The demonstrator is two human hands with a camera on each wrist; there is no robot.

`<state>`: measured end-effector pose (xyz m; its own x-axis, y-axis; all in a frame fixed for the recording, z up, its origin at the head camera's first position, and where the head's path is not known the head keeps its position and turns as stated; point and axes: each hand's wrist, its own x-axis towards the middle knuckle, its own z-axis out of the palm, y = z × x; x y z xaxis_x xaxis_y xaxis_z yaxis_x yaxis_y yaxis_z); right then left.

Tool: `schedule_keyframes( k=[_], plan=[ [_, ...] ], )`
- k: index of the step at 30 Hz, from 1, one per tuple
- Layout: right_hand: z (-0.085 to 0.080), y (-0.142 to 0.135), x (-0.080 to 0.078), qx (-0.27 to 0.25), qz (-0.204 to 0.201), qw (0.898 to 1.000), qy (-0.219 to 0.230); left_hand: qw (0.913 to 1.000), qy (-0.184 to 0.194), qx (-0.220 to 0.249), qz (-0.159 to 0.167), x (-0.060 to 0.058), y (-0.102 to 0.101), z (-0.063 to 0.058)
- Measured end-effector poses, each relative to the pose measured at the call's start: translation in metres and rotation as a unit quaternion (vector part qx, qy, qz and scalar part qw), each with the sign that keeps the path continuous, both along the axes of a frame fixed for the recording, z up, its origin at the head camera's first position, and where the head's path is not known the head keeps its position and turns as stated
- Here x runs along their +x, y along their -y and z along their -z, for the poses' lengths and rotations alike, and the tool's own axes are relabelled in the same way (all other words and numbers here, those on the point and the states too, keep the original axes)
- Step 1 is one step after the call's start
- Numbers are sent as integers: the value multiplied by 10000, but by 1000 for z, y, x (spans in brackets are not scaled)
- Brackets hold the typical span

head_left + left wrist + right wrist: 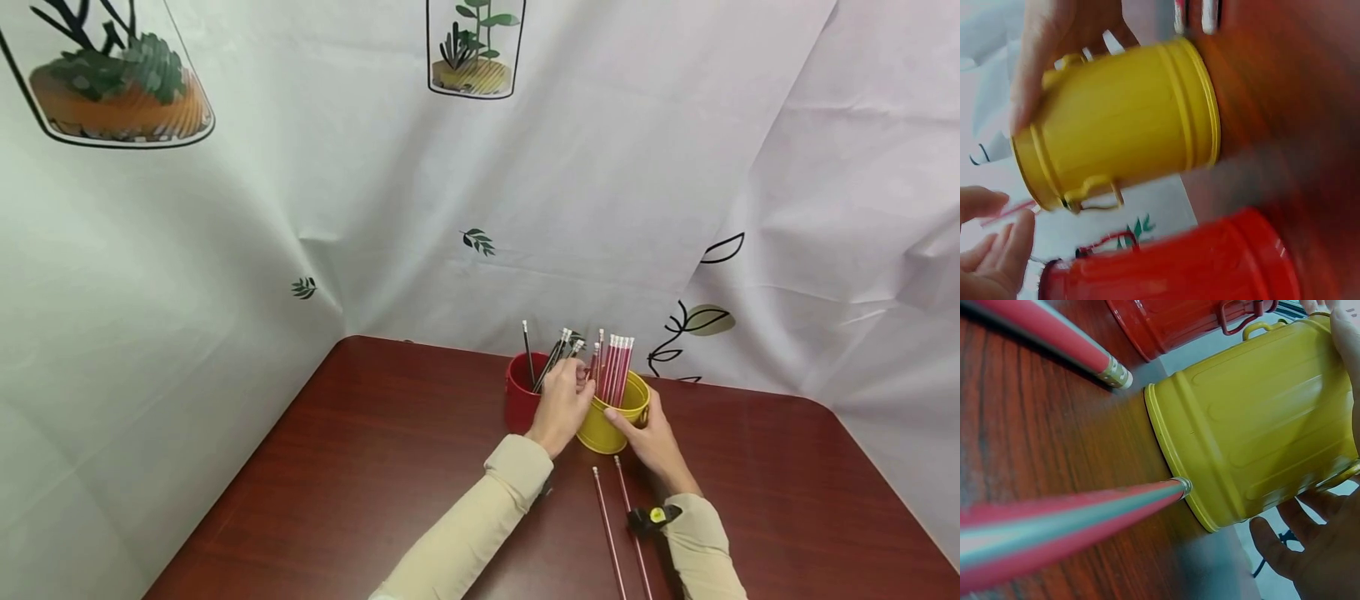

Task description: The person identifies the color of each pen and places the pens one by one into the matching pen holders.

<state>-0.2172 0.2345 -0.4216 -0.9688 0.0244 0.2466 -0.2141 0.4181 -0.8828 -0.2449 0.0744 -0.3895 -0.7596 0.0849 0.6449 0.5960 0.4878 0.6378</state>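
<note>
A yellow bucket (602,429) holds several pink pencils (617,367), eraser ends up. My right hand (654,433) grips it from the right, the thumb at the front rim and the other fingers around the far side. At the bucket's left rim, my left hand (562,404) pinches a thin pink pencil (1011,212) between thumb and fingers. Just left of the yellow bucket stands a red bucket (519,406) with several black pencils (528,354) leaning in it, partly hidden by my left hand.
Two pink-striped pencils, a left one (608,533) and a right one (633,533), lie on the brown table (360,467) in front of the yellow bucket, the right one beside my right wrist. A white printed cloth (570,167) hangs behind the table and along its sides.
</note>
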Motion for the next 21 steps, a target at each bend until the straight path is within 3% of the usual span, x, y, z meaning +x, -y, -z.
schedule_keyframes(
  k=[2, 6, 9, 12, 15, 21],
  plan=[
    [8, -4, -6, 24, -36, 10000, -49, 9996, 93, 221, -114, 9, 0, 5],
    [10, -4, -7, -12, -118, 9999, -44, 9977, 503, 391, -246, 30, 1, 17],
    [3, -1, -2, -64, -120, 9999, -55, 9935, 1100, 161, -233, 43, 3, 28],
    [9, -5, -6, -62, -60, 9999, -75, 9856, 1658, -302, -149, 50, 3, 34],
    [18, -10, -12, -11, -25, 10000, -44, 9721, 2196, -826, -48, 55, 0, 38],
    [30, -14, -19, 119, 36, 9999, -55, 9321, 3210, -1675, 68, 66, -6, 42]
  ],
)
